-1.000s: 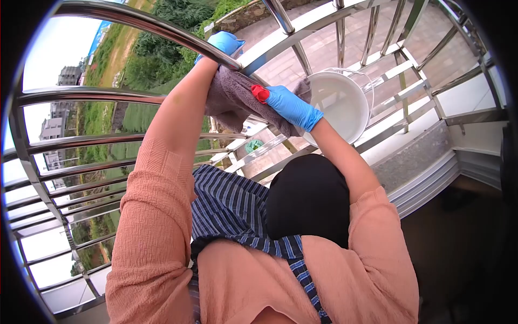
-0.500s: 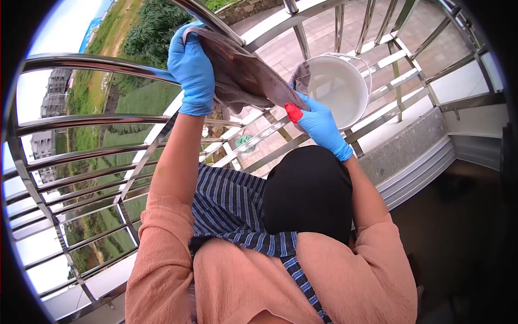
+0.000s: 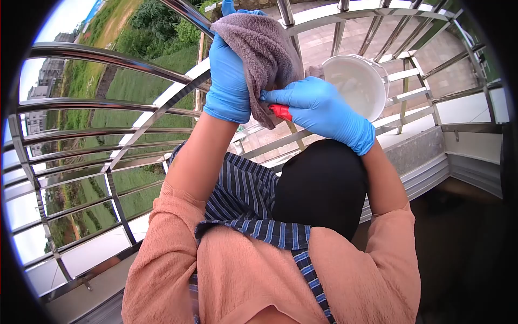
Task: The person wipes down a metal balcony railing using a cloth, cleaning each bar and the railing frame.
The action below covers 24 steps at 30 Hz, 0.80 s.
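My left hand (image 3: 226, 83), in a blue glove, is closed on a thick grey-purple cloth (image 3: 264, 46) that drapes over its fingers beside the rail. Close on its right, my right hand (image 3: 321, 108), gloved the same way, is closed around a small red object (image 3: 280, 112), perhaps a tool's handle. The far end of that object lies against the cloth's lower edge, and its kind does not show. Beyond the right hand is a white bucket (image 3: 380, 97) with pale, cloudy liquid inside. A bit of grey cloth (image 3: 314, 71) shows at the bucket's left rim.
Shiny metal railings (image 3: 116, 61) curve around the left and far sides. A bright blue item (image 3: 243, 8) shows at the top, partly cut off. My black-clad knee (image 3: 324, 189) is below my right hand. Paved ground (image 3: 318, 32) lies beyond the bars.
The cloth was stretched between both hands; now it is bunched over my left hand. My left hand has moved right and down, my hands are closer together, and my right hand has turned over.
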Available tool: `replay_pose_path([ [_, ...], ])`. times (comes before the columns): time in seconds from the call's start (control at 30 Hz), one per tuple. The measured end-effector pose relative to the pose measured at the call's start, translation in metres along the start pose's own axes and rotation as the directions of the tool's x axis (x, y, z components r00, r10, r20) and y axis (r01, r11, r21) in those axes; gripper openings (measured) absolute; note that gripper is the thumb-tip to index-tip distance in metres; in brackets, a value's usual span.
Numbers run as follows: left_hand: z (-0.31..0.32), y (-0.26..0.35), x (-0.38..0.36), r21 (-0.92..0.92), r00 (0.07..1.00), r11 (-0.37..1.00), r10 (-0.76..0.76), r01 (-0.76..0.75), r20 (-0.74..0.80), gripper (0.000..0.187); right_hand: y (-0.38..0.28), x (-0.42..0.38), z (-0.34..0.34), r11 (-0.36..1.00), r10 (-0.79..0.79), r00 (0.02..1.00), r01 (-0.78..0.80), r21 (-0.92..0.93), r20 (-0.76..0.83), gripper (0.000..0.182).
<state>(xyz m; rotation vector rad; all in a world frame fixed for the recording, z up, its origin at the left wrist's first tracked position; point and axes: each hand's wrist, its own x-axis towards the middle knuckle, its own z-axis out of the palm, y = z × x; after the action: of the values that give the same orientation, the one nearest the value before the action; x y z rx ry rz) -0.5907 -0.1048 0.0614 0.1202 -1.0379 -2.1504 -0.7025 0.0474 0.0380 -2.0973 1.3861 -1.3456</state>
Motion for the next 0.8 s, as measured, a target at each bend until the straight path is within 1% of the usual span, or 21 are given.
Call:
replay_pose_path([
  [0.03,0.006,0.004,-0.007,0.251,0.997,0.968,0.042,-0.026,-0.057,0.037,0.005,0.002,-0.008,0.996,-0.013,0.987,-0.001,-0.088,-0.159,0.033],
  [0.1,0.033,0.017,-0.023,0.691,0.979,0.723,0.158,-0.023,-0.132,0.026,0.001,0.015,-0.025,0.953,0.231,0.861,-0.107,0.282,-0.453,0.036],
  [0.13,0.014,0.018,-0.017,0.729,0.987,0.672,0.160,-0.129,0.027,0.025,0.005,0.026,-0.030,0.978,0.173,0.847,-0.086,0.193,-0.503,0.043],
  [0.17,0.018,0.021,-0.018,0.742,0.977,0.642,0.199,-0.193,0.082,0.025,0.011,0.035,-0.033,0.992,0.115,0.829,-0.069,0.104,-0.548,0.050],
  [0.2,0.022,0.025,-0.018,0.752,0.962,0.608,0.234,-0.256,0.139,0.025,0.017,0.041,-0.033,0.972,0.156,0.902,-0.067,0.226,-0.402,0.060],
  [0.23,0.029,0.030,-0.016,0.756,0.944,0.571,0.265,-0.319,0.198,0.026,0.016,0.043,-0.034,0.928,0.213,0.940,-0.109,0.357,-0.267,0.058],
  [0.27,0.039,0.035,-0.011,0.513,0.945,0.796,0.241,-0.322,0.220,0.028,0.009,0.049,-0.036,0.864,0.253,0.960,-0.168,0.475,-0.121,0.056],
  [0.3,0.052,0.040,-0.006,0.217,0.944,0.936,0.222,-0.277,0.246,0.030,0.004,0.052,-0.034,0.780,0.274,0.961,-0.242,0.577,0.033,0.055],
  [0.33,0.064,0.045,0.000,-0.100,0.937,0.976,0.214,-0.193,0.275,0.034,0.001,0.051,-0.027,0.789,0.242,0.970,-0.187,0.585,-0.016,0.049],
  [0.4,0.048,0.061,-0.018,0.050,0.956,0.978,0.188,-0.204,0.226,0.027,-0.008,0.057,-0.029,0.722,0.336,0.941,-0.237,0.650,-0.030,0.043],
  [0.43,0.030,0.072,-0.027,0.471,0.941,0.817,0.262,-0.333,0.212,0.030,-0.014,0.059,-0.032,0.684,0.386,0.922,-0.263,0.680,-0.033,0.041],
  [0.47,0.015,0.081,-0.031,0.792,0.916,0.482,0.326,-0.375,0.235,0.032,-0.022,0.063,-0.036,0.749,0.390,0.909,-0.222,0.624,-0.145,0.038],
  [0.5,0.008,0.082,-0.032,0.943,0.884,0.045,0.366,-0.330,0.292,0.035,-0.031,0.070,-0.047,0.761,0.299,0.946,-0.158,0.629,-0.124,0.039],
  [0.53,0.006,0.077,-0.032,0.904,0.927,0.297,0.309,-0.308,0.214,0.043,-0.046,0.080,-0.058,0.630,0.481,0.867,-0.239,0.739,-0.129,0.033],
  [0.6,0.010,0.067,-0.038,0.668,0.986,0.726,0.131,-0.165,0.102,0.059,-0.067,0.095,-0.060,0.527,0.584,0.793,-0.205,0.825,-0.176,0.029],
  [0.63,0.013,0.062,-0.044,0.487,0.997,0.871,0.025,-0.059,0.076,0.068,-0.061,0.094,-0.055,0.578,0.513,0.822,-0.119,0.807,-0.246,0.031],
  [0.67,0.015,0.058,-0.050,0.281,0.994,0.958,-0.081,0.057,0.074,0.076,-0.059,0.095,-0.053,0.584,0.447,0.846,-0.032,0.811,-0.289,0.032],
  [0.7,0.016,0.053,-0.055,0.062,0.979,0.982,-0.181,0.176,0.097,0.084,-0.058,0.095,-0.052,0.581,0.378,0.865,0.056,0.812,-0.330,0.033],
  [0.73,0.014,0.046,-0.060,0.137,0.965,0.968,-0.228,0.210,0.129,0.086,-0.058,0.094,-0.053,0.534,0.319,0.881,0.139,0.834,-0.351,0.032],
  [0.77,0.010,0.037,-0.065,0.211,0.949,0.947,-0.277,0.242,0.153,0.089,-0.059,0.094,-0.051,0.530,0.329,0.865,0.164,0.832,-0.379,0.032],
  [0.8,0.003,0.031,-0.070,0.432,0.939,0.869,-0.322,0.243,0.119,0.084,-0.060,0.094,-0.050,0.526,0.339,0.848,0.188,0.829,-0.407,0.033],
])
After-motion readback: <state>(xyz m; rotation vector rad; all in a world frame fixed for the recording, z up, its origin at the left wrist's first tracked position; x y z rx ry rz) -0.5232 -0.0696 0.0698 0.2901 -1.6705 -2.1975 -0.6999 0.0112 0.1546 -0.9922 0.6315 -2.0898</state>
